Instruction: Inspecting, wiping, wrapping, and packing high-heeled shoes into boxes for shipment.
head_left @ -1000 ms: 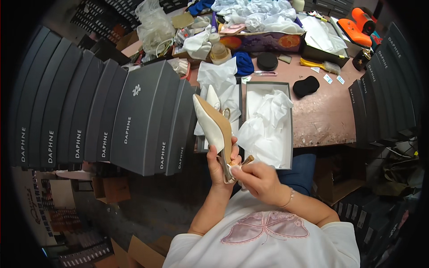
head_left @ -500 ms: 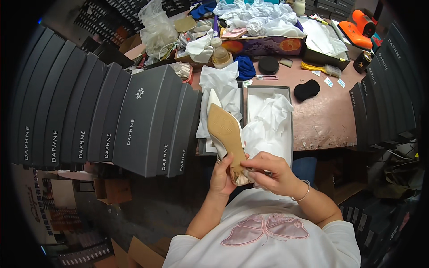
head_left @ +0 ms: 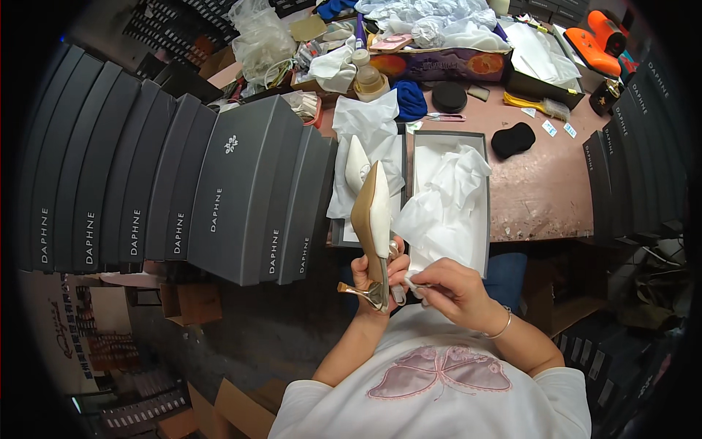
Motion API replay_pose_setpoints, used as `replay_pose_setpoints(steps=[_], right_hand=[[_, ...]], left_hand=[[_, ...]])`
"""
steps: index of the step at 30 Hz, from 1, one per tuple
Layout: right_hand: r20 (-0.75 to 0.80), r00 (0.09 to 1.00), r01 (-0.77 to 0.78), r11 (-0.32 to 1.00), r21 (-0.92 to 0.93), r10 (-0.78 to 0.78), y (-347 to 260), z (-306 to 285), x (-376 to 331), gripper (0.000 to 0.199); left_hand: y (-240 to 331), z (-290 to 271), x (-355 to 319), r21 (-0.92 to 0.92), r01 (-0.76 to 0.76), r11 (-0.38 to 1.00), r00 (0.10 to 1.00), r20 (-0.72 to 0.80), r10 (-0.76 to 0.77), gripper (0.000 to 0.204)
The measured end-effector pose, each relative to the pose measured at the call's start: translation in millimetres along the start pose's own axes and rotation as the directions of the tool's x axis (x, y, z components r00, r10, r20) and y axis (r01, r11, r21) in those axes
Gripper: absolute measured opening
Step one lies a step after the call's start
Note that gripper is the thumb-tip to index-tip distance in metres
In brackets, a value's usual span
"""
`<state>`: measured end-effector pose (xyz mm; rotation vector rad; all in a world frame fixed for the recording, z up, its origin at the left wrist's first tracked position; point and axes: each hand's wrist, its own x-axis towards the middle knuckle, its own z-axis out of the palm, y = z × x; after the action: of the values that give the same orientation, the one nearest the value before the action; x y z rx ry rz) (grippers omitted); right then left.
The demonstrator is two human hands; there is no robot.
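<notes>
My left hand (head_left: 362,274) is closed round the back part of a white pointed shoe (head_left: 380,212), which stands toe up. Its tan sole faces left, and its gold-coloured heel (head_left: 355,290) juts out leftward near my wrist. Another white pointed toe (head_left: 357,164) shows just behind it; whether my hand holds that one too I cannot tell. Close by on the right, my right hand (head_left: 457,293) is pinched on a small white wad (head_left: 415,284), cloth or tissue, near the shoe's heel end.
An open grey shoebox (head_left: 485,212) with white tissue paper (head_left: 446,197) lies ahead. Dark shoeboxes (head_left: 241,190) stand in a row at left, with more (head_left: 636,161) at right. Farther back are a black sponge (head_left: 513,140), a yellow-handled brush (head_left: 537,106) and a bottle (head_left: 369,79).
My left hand has turned the shoe, so its sole now faces left and the heel points sideways. My right hand has drawn slightly away from the heel, still pinching the white wad.
</notes>
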<state>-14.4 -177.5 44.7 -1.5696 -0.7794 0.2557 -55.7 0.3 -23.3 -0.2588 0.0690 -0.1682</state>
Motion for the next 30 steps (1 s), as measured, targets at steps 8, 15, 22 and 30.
replay_pose_setpoints(steps=[8,15,22,30], right_hand=[[0.025,0.945,0.320,0.906,-0.276,-0.326,13,29,21,0.043],[0.019,0.925,0.357,0.856,-0.374,-0.378,15,26,25,0.042],[0.148,0.918,0.395,0.827,-0.400,-0.367,3,38,-3,0.034],[0.203,0.937,0.344,0.859,-0.379,-0.285,10,36,-19,0.035]], left_hand=[[-13,0,-3,0.261,-0.232,0.937,0.935,-0.205,0.289,0.053],[-20,-2,4,0.038,-0.183,0.982,0.963,-0.193,0.186,0.052],[2,-10,2,-0.098,0.022,0.995,0.999,-0.024,-0.024,0.047],[-1,36,23,0.352,-0.122,0.928,0.953,-0.220,0.209,0.058]])
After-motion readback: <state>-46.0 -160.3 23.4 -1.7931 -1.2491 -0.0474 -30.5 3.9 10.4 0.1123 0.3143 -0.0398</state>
